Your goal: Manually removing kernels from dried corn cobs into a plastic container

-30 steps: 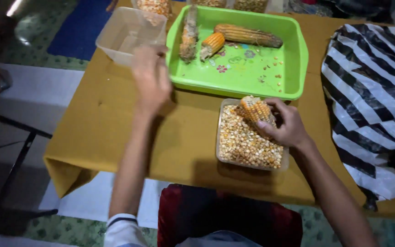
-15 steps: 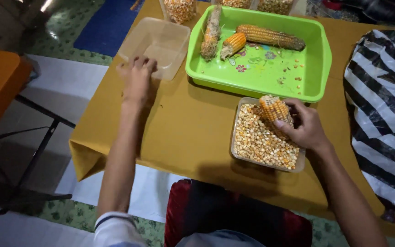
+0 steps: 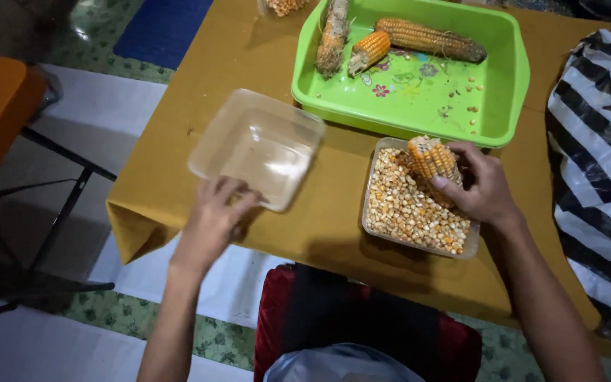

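dragging the empty clear tub [image 3: 257, 147] toward the near edge of the surface [image 3: 334, 219], the left hand [image 3: 215, 216] has its grip pinched on the tub's near rim, fingers curled over the lip. half a sec ago that tub sat far-left by the green tray [image 3: 510, 85] w/ the hand just reaching it; now it's pulled well nearer and sits tilted, blurred by motion, just left of the kernel tub [image 3: 408, 209]. reads to me like a second container is being brought into working reach, next to the first one.

right hand [image 3: 479, 187] hasn't shifted: grip closed around the part-stripped corn cob [image 3: 433, 161], thumb pressed on its side, cob held upright-ish over the far end of the kernel tub, which is nearly full of loose yellow kernels.

in the green tray: a long dark-tipped cob [image 3: 429, 39] lying across the far side, a short yellow cob piece [image 3: 369, 51] beside it, and a bare stripped cob [image 3: 332, 39] at the left end; a few stray kernels on the tray floor.

hard to tell: whether the clear tub is lifted off the surface or sliding on it, blur hides its far edge. another kernel container [image 3: 284, 6] at the far edge is cut off by the frame. the striped black-white cloth [image 3: 595, 155] on the right runs out of view. left fingertips are partly hidden under the tub rim. red chair back [image 3: 362, 318] near the body hides the surface's near edge.
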